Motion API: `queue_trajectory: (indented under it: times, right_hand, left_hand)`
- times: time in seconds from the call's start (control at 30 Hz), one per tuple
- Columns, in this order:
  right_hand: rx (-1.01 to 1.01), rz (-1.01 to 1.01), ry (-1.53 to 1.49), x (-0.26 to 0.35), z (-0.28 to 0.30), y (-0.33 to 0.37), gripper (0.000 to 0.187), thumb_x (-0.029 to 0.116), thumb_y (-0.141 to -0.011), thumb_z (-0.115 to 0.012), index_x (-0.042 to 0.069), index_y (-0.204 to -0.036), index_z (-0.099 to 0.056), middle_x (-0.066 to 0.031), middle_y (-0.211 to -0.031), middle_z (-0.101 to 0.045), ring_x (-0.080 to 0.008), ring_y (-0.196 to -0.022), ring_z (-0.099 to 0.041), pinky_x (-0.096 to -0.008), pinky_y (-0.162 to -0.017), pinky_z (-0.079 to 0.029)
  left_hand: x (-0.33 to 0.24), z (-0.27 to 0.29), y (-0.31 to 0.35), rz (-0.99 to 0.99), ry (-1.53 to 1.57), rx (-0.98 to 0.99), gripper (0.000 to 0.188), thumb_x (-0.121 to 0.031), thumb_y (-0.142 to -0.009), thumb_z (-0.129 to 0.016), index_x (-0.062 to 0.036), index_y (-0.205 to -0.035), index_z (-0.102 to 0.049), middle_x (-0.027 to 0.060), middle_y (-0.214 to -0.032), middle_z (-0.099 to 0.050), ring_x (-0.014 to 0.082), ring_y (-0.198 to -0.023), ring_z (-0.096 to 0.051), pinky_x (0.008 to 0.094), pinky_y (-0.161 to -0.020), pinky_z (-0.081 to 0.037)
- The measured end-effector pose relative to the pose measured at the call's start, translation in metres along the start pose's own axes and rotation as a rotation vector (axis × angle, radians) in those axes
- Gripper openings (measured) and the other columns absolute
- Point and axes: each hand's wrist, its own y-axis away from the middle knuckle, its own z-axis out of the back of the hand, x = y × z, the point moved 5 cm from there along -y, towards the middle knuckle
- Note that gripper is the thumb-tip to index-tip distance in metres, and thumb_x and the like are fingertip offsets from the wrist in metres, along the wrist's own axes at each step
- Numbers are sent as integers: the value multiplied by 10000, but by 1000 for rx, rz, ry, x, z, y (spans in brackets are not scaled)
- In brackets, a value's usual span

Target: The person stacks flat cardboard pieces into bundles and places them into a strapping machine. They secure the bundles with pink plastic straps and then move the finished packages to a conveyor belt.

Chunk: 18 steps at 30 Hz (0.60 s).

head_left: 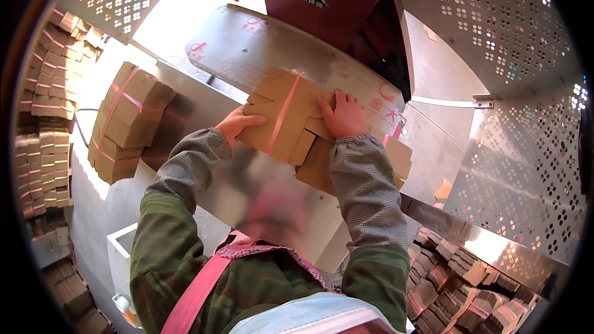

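A shiny metal surface point(247, 179) fills the middle of the frame. A strapped bundle of flat cardboard point(281, 114) lies at its centre, and another strapped cardboard bundle point(127, 120) sits at centre left.

Bright light is glaring off the steel table point(260, 192) before me; perforated metal panels point(520, 43) are curving around, cardboard stacks point(46, 105) lining my left.
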Motion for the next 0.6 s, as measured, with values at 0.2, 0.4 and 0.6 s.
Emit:
queue_trajectory:
  times: [0.2, 0.4, 0.6]
  right_hand:
    - [-186, 165, 69, -5, 18, 26, 674, 538, -838, -525, 74, -1321, -445, -204, -1340, -445, -369, -1265, -383, -540, -1043, -245]
    - [-148, 272, 245, 11, 25, 72, 717, 527, -801, -581, 121, -1368, -412, -182, -1387, -404, -366, -1301, -347, -599, -1038, -210]
    - [-140, 260, 240, 7, 21, 68, 724, 531, -799, -581, 111, -1365, -412, -165, -1390, -410, -349, -1296, -364, -591, -1044, -210]
  left_hand:
    - [0, 10, -23, -23, -67, -31, 601, -121, -779, -709, -13, -1297, -424, 93, -1218, -555, 191, -1075, -570, 339, -916, -477]
    - [-12, -3, -42, -30, -109, -2, 564, -132, -784, -708, -40, -1281, -460, 80, -1194, -576, 177, -1077, -565, 327, -917, -472]
    - [-7, -5, -36, -22, -201, -90, 581, -216, -790, -716, -50, -1289, -468, 76, -1179, -584, 165, -1065, -559, 341, -882, -472]
